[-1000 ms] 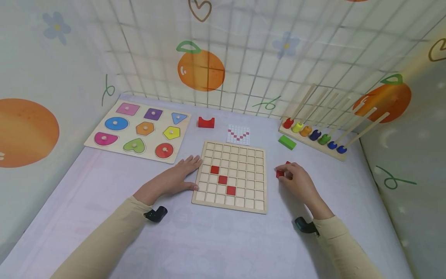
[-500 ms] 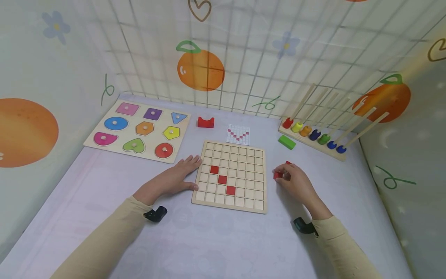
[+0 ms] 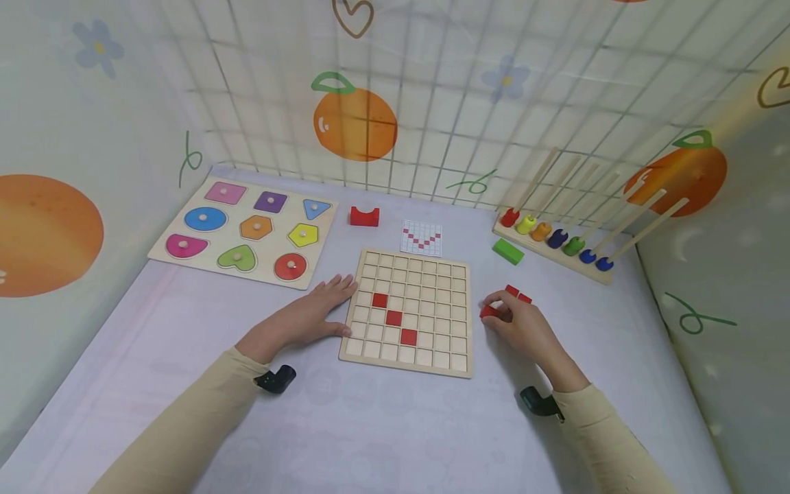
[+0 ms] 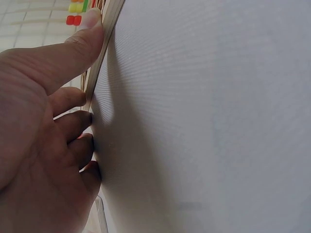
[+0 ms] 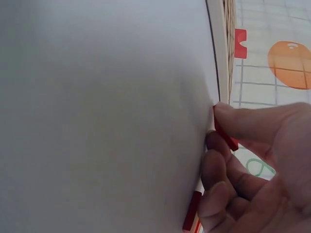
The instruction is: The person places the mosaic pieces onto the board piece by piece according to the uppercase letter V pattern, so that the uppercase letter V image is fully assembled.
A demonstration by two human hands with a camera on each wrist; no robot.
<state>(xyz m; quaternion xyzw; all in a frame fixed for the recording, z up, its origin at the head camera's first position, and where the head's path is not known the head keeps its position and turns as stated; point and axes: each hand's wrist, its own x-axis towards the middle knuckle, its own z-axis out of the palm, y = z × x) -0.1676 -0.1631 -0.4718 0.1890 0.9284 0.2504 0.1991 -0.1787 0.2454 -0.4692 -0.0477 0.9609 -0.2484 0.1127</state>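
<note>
A wooden grid board (image 3: pixel 432 288) lies in the middle of the table in the head view, with three red square tiles set diagonally in its cells, one being the red tile (image 3: pixel 393 318). My left hand (image 3: pixel 311 312) rests at the board's left edge, fingers straight, thumb touching the rim. Just right of the board, my right hand (image 3: pixel 521 321) pinches a red tile (image 3: pixel 488 311) between thumb and fingers. In the right wrist view that tile (image 5: pixel 225 131) is tilted in the grip. Two loose red tiles (image 3: pixel 512 290) lie just beyond the right hand, partly hidden by it.
Behind the board lies a pattern card (image 3: pixel 422 238) with a red V. A red notched block (image 3: pixel 365 217) and a green block (image 3: pixel 508 252) stand nearby. A shape puzzle board (image 3: pixel 247 230) is at left, a peg rack (image 3: pixel 555 248) with coloured beads at right.
My right hand has slid the pinched red tile slightly left, toward the board, away from the other loose tiles, so that a second one now shows. My left hand stays put.
</note>
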